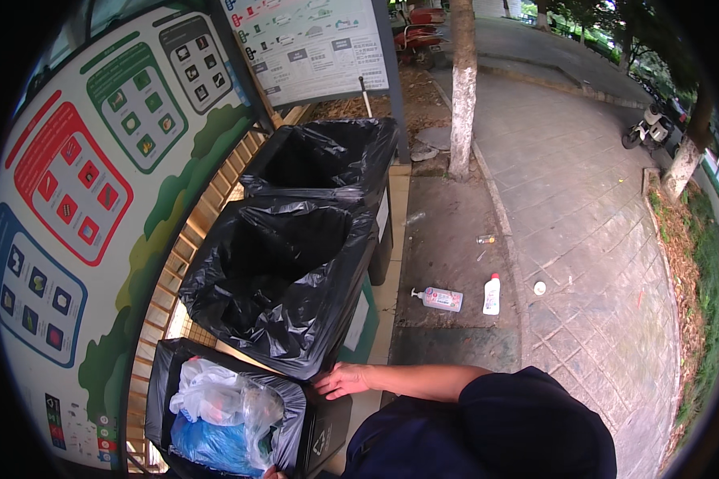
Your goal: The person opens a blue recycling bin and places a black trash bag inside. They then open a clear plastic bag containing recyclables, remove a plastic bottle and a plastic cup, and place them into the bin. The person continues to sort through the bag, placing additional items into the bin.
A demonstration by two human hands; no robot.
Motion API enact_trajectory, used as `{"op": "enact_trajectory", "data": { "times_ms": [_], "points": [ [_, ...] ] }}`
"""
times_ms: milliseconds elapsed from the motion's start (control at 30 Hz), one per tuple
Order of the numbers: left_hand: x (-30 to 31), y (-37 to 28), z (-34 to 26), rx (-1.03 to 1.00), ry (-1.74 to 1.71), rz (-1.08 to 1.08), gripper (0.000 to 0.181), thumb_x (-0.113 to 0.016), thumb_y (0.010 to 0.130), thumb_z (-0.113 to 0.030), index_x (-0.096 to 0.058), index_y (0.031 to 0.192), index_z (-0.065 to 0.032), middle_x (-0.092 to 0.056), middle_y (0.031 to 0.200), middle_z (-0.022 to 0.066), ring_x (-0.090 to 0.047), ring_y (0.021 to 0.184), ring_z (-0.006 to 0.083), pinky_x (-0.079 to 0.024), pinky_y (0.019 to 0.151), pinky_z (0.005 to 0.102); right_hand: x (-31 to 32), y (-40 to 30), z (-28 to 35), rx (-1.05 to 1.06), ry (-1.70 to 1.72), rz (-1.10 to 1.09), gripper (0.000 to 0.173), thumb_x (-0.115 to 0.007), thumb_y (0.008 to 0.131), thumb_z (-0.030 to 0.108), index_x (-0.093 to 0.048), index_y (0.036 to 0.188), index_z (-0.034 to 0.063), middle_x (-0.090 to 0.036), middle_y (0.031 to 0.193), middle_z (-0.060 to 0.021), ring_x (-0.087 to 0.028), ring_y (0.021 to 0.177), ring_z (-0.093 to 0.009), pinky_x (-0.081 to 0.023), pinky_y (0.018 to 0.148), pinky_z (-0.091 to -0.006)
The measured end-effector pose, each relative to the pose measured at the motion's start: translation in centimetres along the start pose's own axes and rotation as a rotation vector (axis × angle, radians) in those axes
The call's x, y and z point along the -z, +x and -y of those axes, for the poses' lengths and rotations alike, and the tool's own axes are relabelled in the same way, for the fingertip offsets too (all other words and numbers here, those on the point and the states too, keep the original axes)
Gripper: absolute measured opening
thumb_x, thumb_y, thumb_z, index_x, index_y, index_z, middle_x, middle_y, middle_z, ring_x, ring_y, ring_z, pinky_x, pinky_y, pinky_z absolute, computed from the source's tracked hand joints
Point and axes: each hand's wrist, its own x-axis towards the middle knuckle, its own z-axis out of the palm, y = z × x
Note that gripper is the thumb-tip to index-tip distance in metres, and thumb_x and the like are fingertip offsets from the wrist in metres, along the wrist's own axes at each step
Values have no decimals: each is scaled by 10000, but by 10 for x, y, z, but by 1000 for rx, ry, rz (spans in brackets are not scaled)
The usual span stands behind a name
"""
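Observation:
One of my hands [343, 381], reaching in from the right on a bare forearm, rests near the rim corner between the nearest bin and the middle bin; whether it grips a liner is unclear. At the bottom edge, only a few fingers of my other hand [274, 473] show, by the rim of the nearest bin [326, 431]. That bin holds a blue plastic bag [210, 442] and white, translucent plastic bags [207, 392]. Beyond it stand a middle bin with a black plastic liner [281, 335] and a far bin with a black plastic liner [359, 143].
Sorting display boards [111, 149] stand left and behind. On the ground lie a pump bottle [443, 299], a white bottle with a red cap [491, 296] and a small container [486, 239]. A tree trunk [462, 120] rises beside the paved path [575, 209]; a scooter [650, 129] is parked farther off.

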Motion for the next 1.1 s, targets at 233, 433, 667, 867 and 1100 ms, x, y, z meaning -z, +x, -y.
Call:
{"op": "enact_trajectory", "data": {
  "times_ms": [233, 433, 667, 867, 1100],
  "points": [
    [9, -23, -8, 109, -2, -230, 204, -579, 863, -107, -615, 960, 69, -639, 869, 132, -574, 797, 202, -463, 756, 316, 10, 15, -18, -8, 126, 143, 367, -546, 831, 14, -485, 1187, -51, -574, 1133, -161, -562, 1056, -277, -457, 914, -384],
    [8, -82, 59, 529, -707, -477, 213, -509, 859, -216, -557, 746, -42, -573, 711, 71, -558, 655, 178, -465, 599, 291, 11, 37, -38, -115, 255, 60, 264, -487, 883, 291, -575, 966, 56, -630, 912, -108, -599, 879, -259, -462, 872, -455],
    [4, -123, 87, 915, -1366, -657, 222, -536, 750, -224, -600, 883, -57, -608, 990, 112, -558, 969, 284, -463, 841, 423, -16, 54, -49, -235, 236, -28, 388, -380, 905, 405, -591, 1032, 105, -620, 1001, -76, -558, 981, -242, -422, 895, -442],
    [-7, -115, 107, 577, -1729, -716, 327, -537, 609, -152, -627, 918, -96, -590, 1107, 102, -505, 1080, 309, -380, 924, 534, -25, 61, -48, -262, 138, -63, 395, -434, 877, 375, -565, 1101, 78, -592, 1078, -97, -535, 1027, -235, -410, 923, -434],
    [-13, -112, 105, 490, -1787, -785, 285, -563, 588, -199, -637, 852, -125, -584, 1140, 57, -480, 1106, 298, -271, 997, 507, -1, 52, -27, -278, 160, -54, 330, -494, 833, 214, -556, 1105, 38, -598, 1100, -121, -535, 1064, -270, -431, 913, -446]
  ]
}}
